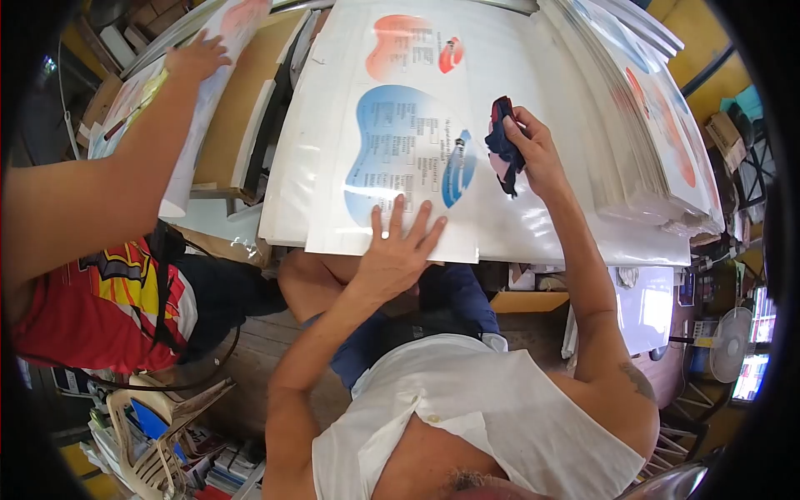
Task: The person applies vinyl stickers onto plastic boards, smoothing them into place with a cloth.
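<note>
My left hand (403, 242) lies flat with fingers spread on the near edge of a printed sheet (333, 229). A ring shows on one finger. The sheet carries a red-orange shape at the far end and a larger blue one closer to me, both filled with small text. To the right, my right hand (537, 154) grips a crumpled dark blue and red cloth (504, 150), held over the white table surface (567, 221) just beside the blue print.
A thick stack of printed sheets (642, 167) stands at the right of the table. On the left, a co-worker's hand (198, 58) rests on another printed sheet (187, 158) next to a brown board (229, 142). A plastic chair (154, 442) and a fan (732, 346) are lower down.
</note>
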A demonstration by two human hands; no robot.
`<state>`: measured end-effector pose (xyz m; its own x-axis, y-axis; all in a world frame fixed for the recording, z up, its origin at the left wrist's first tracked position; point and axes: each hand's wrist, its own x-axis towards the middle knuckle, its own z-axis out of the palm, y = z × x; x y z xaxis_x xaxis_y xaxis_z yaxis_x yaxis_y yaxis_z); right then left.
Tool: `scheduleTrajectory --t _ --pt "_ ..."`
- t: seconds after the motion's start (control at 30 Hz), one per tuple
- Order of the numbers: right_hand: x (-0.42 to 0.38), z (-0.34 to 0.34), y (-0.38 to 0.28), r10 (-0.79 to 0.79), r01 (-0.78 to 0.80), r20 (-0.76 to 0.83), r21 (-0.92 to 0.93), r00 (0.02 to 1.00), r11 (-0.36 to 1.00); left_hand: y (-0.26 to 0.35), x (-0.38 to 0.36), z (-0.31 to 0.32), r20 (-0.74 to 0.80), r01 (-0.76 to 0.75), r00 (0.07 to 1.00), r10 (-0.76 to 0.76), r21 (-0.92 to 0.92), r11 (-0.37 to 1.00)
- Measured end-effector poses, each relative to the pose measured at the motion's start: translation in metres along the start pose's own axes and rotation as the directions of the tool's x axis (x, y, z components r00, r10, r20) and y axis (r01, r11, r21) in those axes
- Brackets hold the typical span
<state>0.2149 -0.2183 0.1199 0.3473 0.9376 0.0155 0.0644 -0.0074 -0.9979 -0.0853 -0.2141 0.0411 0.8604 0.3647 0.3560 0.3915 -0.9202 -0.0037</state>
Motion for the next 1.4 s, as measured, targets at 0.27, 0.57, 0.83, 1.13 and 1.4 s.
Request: scheduleTrajectory --t 0.27,0.57,0.83,1.13,1.4 --pt "-0.018 0.003 0.032 -0.329 0.273 -0.017 -0.519 0.944 0.81 0.052 0.043 0.022 0.033 -0.03 0.999 0.034 -0.114 0.993" --pt "-0.082 0.049 0.051 -0.392 0.482 0.319 -0.755 0.863 0.445 0.063 -0.004 0.037 -0.28 -0.005 0.96 -0.028 -0.116 0.993" --pt "-0.094 0.06 0.034 -0.516 0.605 0.439 -0.768 0.735 0.209 0.069 -0.022 0.068 -0.58 -0.006 0.813 0.049 0.076 0.997" --pt "0.107 0.014 0.057 -0.508 0.473 0.342 -0.868 0.791 0.153 0.062 -0.012 0.046 -0.499 -0.02 0.865 0.058 0.08 0.997" --pt "0.355 -0.073 0.081 -0.481 0.181 0.123 -0.981 0.868 0.075 0.062 -0.015 0.047 -0.465 -0.009 0.884 0.053 0.096 0.995"
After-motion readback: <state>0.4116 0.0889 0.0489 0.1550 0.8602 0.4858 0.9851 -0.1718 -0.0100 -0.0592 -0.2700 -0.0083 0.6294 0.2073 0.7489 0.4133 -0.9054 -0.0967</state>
